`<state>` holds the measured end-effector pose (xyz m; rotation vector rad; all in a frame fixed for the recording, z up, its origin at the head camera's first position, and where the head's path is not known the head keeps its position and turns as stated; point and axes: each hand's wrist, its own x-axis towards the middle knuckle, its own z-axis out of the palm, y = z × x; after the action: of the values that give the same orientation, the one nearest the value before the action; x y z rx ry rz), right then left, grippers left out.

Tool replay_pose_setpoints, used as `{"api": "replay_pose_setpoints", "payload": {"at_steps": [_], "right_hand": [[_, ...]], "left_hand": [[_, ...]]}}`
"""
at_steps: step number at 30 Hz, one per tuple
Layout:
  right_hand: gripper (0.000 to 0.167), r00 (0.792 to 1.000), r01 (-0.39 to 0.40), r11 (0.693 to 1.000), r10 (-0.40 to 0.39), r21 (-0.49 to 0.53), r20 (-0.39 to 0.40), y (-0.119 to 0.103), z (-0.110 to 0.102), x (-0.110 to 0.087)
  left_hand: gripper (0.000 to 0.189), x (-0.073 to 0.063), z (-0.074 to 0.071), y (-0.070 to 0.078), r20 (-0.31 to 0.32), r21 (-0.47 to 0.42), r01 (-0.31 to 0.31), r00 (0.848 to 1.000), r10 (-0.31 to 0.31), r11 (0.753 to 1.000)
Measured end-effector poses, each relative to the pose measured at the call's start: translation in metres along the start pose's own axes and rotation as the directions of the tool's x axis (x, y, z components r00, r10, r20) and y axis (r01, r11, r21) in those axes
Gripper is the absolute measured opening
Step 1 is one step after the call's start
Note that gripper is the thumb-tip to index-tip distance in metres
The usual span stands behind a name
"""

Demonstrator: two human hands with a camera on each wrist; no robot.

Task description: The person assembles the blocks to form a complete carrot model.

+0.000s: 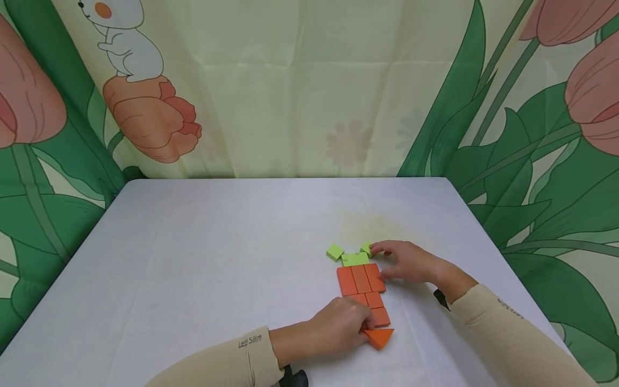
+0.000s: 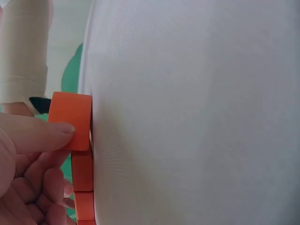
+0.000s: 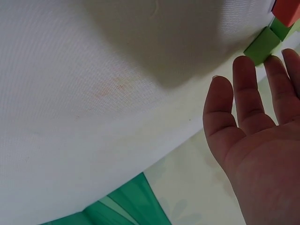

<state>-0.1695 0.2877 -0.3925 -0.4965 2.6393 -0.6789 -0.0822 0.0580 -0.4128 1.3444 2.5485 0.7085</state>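
Flat orange-red blocks (image 1: 360, 279) lie edge to edge in a column that narrows toward the near side. At the column's near end, my left hand (image 1: 340, 327) pinches an orange triangular block (image 1: 381, 338); in the left wrist view the thumb (image 2: 44, 133) lies on its side face. A light green block with a notched far edge (image 1: 355, 260) tops the column, with a small green cube (image 1: 335, 252) off its left corner. Beside the right corner is another small green block (image 3: 263, 46). The fingertips of my right hand (image 1: 411, 262) are right at it, fingers nearly straight, thumb by the column's right edge.
A white cloth covers the table (image 1: 208, 269). Behind it hangs a cream curtain (image 1: 300, 97) printed with a rabbit, tulips and leaves. The table's right edge runs just beyond my right forearm (image 1: 512, 333).
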Motion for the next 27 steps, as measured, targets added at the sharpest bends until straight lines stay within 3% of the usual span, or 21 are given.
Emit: {"api": "replay_pose_setpoints", "payload": {"at_steps": [27], "right_hand": [[0.048,1.0,-0.006,1.0,0.006,0.006,-0.001,-0.0005,0.0007,-0.002]], "left_hand": [[0.013,0.0031,0.0,-0.0018,-0.007,0.024,0.06,0.998,-0.06,0.998]]}}
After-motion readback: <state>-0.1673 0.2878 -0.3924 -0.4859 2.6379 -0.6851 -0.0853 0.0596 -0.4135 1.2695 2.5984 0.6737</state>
